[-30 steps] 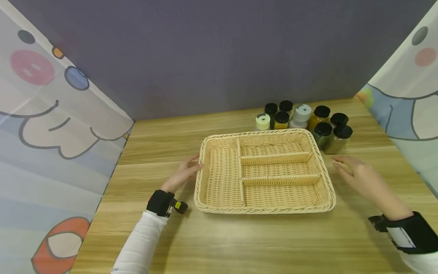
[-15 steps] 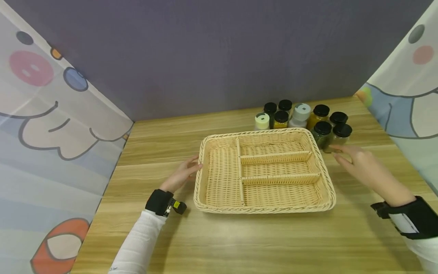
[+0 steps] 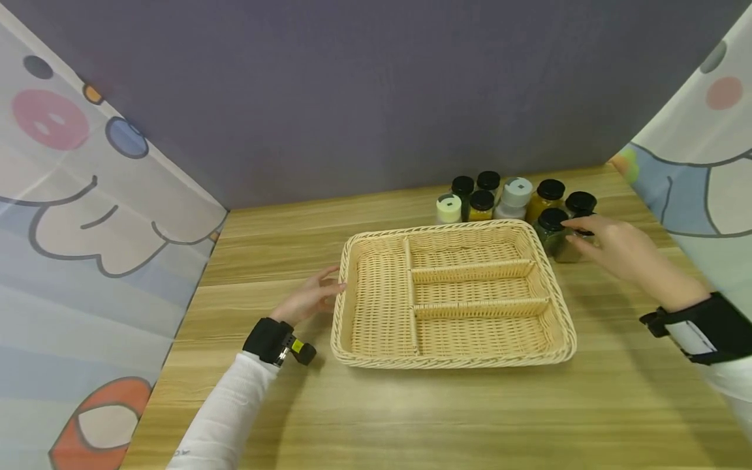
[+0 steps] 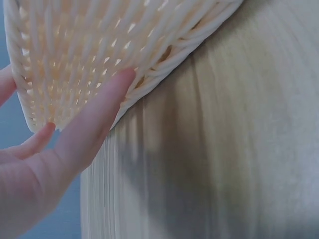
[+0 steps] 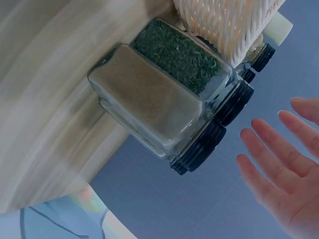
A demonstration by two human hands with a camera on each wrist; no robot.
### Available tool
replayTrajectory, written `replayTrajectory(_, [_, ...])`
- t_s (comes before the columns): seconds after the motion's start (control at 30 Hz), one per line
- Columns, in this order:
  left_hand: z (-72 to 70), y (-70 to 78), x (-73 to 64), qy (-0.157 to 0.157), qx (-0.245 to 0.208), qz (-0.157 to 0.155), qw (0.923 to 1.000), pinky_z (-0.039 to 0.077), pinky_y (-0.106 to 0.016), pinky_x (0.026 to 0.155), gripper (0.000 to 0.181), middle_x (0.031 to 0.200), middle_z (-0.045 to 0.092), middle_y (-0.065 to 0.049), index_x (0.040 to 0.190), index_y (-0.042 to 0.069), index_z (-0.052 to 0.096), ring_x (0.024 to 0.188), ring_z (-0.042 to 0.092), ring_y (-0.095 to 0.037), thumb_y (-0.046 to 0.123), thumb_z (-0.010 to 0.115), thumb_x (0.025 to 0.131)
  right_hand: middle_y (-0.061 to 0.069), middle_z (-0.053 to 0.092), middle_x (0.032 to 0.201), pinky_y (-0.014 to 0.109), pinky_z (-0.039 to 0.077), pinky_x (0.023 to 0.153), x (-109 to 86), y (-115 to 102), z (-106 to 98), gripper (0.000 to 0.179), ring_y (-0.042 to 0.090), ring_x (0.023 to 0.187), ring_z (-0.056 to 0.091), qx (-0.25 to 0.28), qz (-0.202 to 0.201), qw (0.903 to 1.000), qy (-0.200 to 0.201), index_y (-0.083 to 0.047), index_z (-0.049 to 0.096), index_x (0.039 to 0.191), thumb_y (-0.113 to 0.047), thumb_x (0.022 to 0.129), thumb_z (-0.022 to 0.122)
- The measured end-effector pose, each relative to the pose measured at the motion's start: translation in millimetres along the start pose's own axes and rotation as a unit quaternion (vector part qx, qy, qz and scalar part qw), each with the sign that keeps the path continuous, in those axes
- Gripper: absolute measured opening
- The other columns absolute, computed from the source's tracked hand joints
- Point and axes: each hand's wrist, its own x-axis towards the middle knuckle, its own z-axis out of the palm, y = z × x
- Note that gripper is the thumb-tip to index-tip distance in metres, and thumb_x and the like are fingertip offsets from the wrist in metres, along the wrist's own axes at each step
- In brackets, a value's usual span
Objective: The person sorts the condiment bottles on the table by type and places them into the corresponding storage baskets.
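A wicker basket [image 3: 452,361] with several compartments sits on the wooden table. My left hand [image 3: 308,297] touches its left wall with fingers extended; the left wrist view shows those fingertips [image 4: 127,77] against the weave. On the right side, my right hand [image 3: 623,251] hovers over the nearest spice jars, fingers spread and holding nothing. In the right wrist view, a square glass jar of brown powder [image 5: 144,94] stands beside a jar of dark green dried herbs [image 5: 179,57]. Both have black lids, and my fingers are apart from them. In the head view the hand partly hides the brown jar.
Behind the basket stand more spice jars: a yellow-lidded one [image 3: 449,208], a white-lidded one [image 3: 517,192] and several with black lids, one holding orange-yellow powder [image 3: 536,206]. A dark grey panel [image 3: 376,98] closes the back; cartoon-printed cloths [image 3: 76,261] hang at the sides.
My right hand has moved up and away from me, from beside the jars to over the brown powder jar. My left hand has stayed at the basket's left side.
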Motion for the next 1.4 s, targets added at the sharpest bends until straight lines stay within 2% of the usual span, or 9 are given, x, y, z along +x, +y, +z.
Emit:
replayTrajectory(0.1, [-2.4,1.9,2.0,-0.008,-0.010,-0.012,0.9999,0.048,-0.052,0.083,0.062,0.122,0.043,-0.025,0.135,0.015,0.021,0.100,0.052,-0.032,0.010,0.056,0.084,0.031,0.057,0.098,0.032,0.032,0.035,7.2,1.5,-0.3,0.029,0.011,0.034,0.028,-0.002,0.003,0.9999,-0.014,0.001,0.054,0.109,-0.007,0.081,0.058])
replayTrajectory(0.27, [-5.0,4.6,4.4,-0.028,-0.009,-0.023,0.9993,0.048,-0.052,0.083,0.065,0.120,0.041,-0.025,0.136,0.014,0.017,0.099,0.052,-0.033,0.007,0.055,0.084,0.035,0.053,0.101,0.039,0.042,0.042,19.0,5.5,0.1,0.032,0.016,0.042,0.040,-0.006,0.001,0.9990,-0.043,0.004,0.052,0.110,-0.006,0.080,0.059])
replayTrajectory(0.43, [-5.5,7.9,4.9,-0.032,-0.016,-0.032,0.9989,0.047,-0.054,0.084,0.069,0.120,0.040,-0.024,0.136,0.014,0.016,0.101,0.051,-0.033,0.005,0.057,0.082,0.034,0.050,0.104,0.048,0.048,0.053,30.8,10.0,-1.8,0.037,0.028,0.061,0.054,-0.007,-0.002,0.9972,-0.075,0.003,0.051,0.111,-0.006,0.077,0.062])
replayTrajectory(0.5, [-5.6,8.8,4.5,-0.031,-0.013,-0.034,0.9988,0.047,-0.053,0.084,0.070,0.120,0.040,-0.024,0.136,0.014,0.016,0.100,0.051,-0.032,0.004,0.057,0.081,0.033,0.050,0.105,0.049,0.049,0.056,35.4,11.1,-2.0,0.041,0.033,0.070,0.055,-0.007,-0.006,0.9958,-0.091,0.003,0.050,0.113,-0.006,0.076,0.063])
replayTrajectory(0.63, [-5.7,9.6,5.0,-0.034,-0.014,-0.037,0.9987,0.047,-0.053,0.083,0.070,0.117,0.042,-0.024,0.136,0.014,0.016,0.098,0.052,-0.031,0.004,0.057,0.081,0.034,0.050,0.108,0.056,0.049,0.069,43.1,13.9,0.1,0.046,0.044,0.091,0.049,-0.009,-0.010,0.9924,-0.123,0.005,0.049,0.114,-0.006,0.073,0.065])
replayTrajectory(0.77, [-6.2,10.1,6.0,-0.038,-0.022,-0.038,0.9983,0.047,-0.054,0.084,0.068,0.117,0.042,-0.024,0.136,0.015,0.017,0.099,0.051,-0.031,0.003,0.056,0.081,0.036,0.046,0.113,0.061,0.045,0.076,48.5,18.6,4.0,0.048,0.048,0.100,0.043,-0.015,-0.004,0.9882,-0.152,0.005,0.048,0.115,-0.008,0.073,0.066])
replayTrajectory(0.93, [-6.5,10.4,5.9,-0.040,-0.018,-0.037,0.9983,0.045,-0.056,0.085,0.070,0.120,0.039,-0.026,0.136,0.014,0.016,0.102,0.048,-0.033,0.004,0.058,0.081,0.038,0.044,0.115,0.062,0.044,0.077,53.0,24.5,8.7,0.048,0.050,0.101,0.042,-0.016,0.000,0.9847,-0.174,0.006,0.047,0.115,-0.009,0.073,0.066])
replayTrajectory(1.23, [-7.3,9.5,6.8,-0.043,-0.014,-0.035,0.9984,0.046,-0.054,0.085,0.072,0.121,0.039,-0.027,0.137,0.014,0.014,0.104,0.048,-0.034,0.006,0.058,0.080,0.039,0.049,0.106,0.059,0.046,0.074,56.6,27.1,11.9,0.047,0.049,0.094,0.047,-0.008,-0.016,0.9856,-0.168,0.007,0.050,0.111,-0.008,0.071,0.068])
replayTrajectory(1.4, [-8.0,9.1,7.8,-0.042,-0.010,-0.032,0.9986,0.048,-0.053,0.083,0.074,0.119,0.040,-0.026,0.136,0.012,0.014,0.101,0.050,-0.032,0.007,0.060,0.079,0.036,0.054,0.101,0.056,0.049,0.070,58.1,27.6,13.8,0.048,0.044,0.085,0.053,-0.016,-0.022,0.9850,-0.170,0.008,0.051,0.110,-0.012,0.071,0.070])
